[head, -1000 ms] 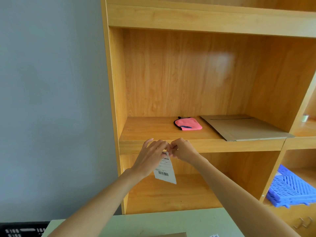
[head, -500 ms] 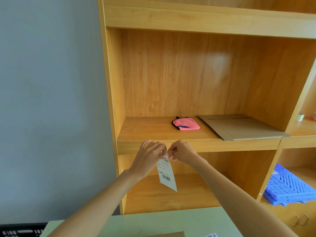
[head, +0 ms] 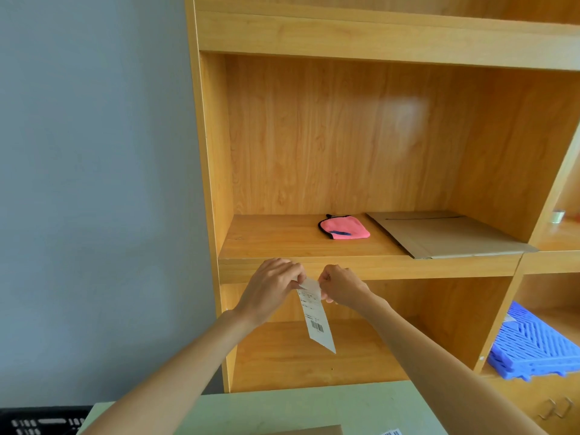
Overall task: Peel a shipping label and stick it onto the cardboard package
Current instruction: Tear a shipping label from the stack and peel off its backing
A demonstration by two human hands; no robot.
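- At the bottom edge of the view, a pale green table carries the top edge of a cardboard package, with a scrap of printed barcode paper just to its right.
- Above the table, both bare forearms reach forward and the hands meet in front of the wooden shelf unit.
- The left hand pinches the upper left corner of the shipping label; the right hand pinches the upper right part, where a layer curls away from the sheet.
- The label hangs down from the fingers, tilted, barcode near its lower end, clear of the table.
- Farther back, on the middle shelf, lie a pink cloth and, to its right, a flattened cardboard sheet, apart from each other.
- In the lower right compartment sits a blue plastic grid piece.
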